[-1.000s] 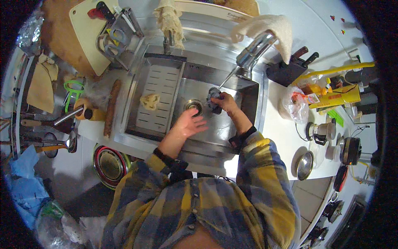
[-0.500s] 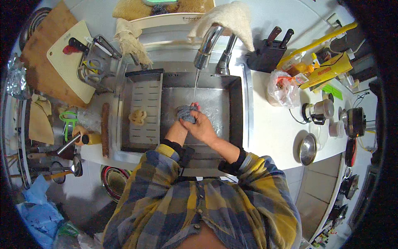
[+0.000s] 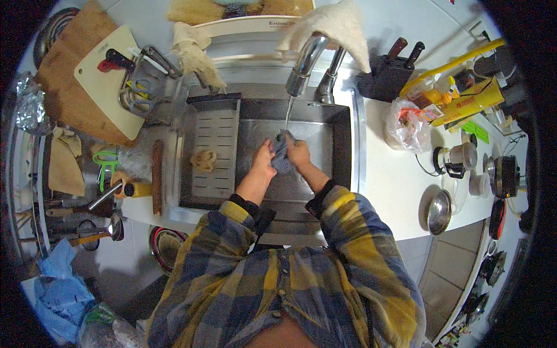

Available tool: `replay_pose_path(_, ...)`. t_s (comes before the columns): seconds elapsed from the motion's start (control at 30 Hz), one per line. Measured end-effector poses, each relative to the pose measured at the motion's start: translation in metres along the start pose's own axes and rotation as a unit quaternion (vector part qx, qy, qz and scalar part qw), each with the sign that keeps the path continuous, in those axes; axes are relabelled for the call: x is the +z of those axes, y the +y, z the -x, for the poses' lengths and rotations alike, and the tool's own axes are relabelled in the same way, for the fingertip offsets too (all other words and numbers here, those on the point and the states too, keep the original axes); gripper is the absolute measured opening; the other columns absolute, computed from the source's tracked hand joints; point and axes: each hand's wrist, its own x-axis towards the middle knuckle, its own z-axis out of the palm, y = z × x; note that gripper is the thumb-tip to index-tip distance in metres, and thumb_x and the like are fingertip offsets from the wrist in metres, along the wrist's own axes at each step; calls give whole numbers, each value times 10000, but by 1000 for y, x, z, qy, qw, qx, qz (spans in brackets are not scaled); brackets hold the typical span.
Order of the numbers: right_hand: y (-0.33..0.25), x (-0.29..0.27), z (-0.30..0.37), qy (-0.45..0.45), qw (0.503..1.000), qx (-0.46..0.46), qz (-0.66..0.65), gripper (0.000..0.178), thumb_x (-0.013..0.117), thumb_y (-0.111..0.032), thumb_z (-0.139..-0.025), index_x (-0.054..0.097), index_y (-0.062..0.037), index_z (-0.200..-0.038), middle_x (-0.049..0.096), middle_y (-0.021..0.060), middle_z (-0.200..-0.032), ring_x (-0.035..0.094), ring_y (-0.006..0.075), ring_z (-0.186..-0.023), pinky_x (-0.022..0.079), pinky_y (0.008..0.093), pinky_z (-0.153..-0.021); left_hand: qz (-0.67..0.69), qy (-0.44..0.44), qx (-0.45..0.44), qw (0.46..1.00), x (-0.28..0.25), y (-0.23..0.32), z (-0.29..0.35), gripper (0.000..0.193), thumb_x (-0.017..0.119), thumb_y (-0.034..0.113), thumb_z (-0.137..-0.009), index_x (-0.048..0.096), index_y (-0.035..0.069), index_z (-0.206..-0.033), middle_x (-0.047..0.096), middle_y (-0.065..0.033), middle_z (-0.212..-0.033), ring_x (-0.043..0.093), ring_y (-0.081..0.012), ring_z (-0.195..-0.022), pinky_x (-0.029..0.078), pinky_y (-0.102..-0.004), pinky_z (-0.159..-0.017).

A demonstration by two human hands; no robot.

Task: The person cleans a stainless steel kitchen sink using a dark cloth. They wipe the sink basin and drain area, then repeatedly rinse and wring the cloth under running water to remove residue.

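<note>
A grey-blue cloth [image 3: 282, 159] hangs between my two hands over the sink basin [image 3: 313, 130]. My left hand [image 3: 263, 159] is closed on its left side, and my right hand [image 3: 298, 152] grips its right side. Water runs from the chrome faucet [image 3: 299, 78] onto the top of the cloth. A pale cloth is draped over the faucet [image 3: 333, 29]. To the left of my hands, a crumpled beige cloth [image 3: 203, 160] lies on the slotted drain tray [image 3: 214, 127].
Right of the sink stand a black knife block [image 3: 380, 78], a plastic bag [image 3: 404, 124] and a metal bowl [image 3: 439, 212]. At left are a white cutting board [image 3: 107, 81], a utensil holder [image 3: 139, 87] and a yellow bottle [image 3: 138, 189].
My hands have moved apart, and the bunched cloth is now spread between them under the water. The whole view has shifted slightly.
</note>
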Motion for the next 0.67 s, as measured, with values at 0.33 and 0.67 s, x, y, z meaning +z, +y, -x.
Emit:
replay_pose_path(0.33,-8,-64,-4,-123,941,156,-273,332,706,-226,-781,574,-26,-1011,646,78,-873,618,227,-738,481,388,-563,-228,9,-10,974,-32,-9,8,335,602,279,-876,488,97,-1132,585,-108,-1040,586,-265,-971,525,-456,-768)
replay_pose_path(0.67,-5,-109,-20,-219,925,104,-291,199,619,-122,-851,590,-33,-1026,640,42,-871,612,172,-735,492,301,-579,-394,30,-133,909,-58,-28,-3,759,662,509,-766,333,188,-1370,323,-130,-1432,387,-322,-1272,318,-578,-996)
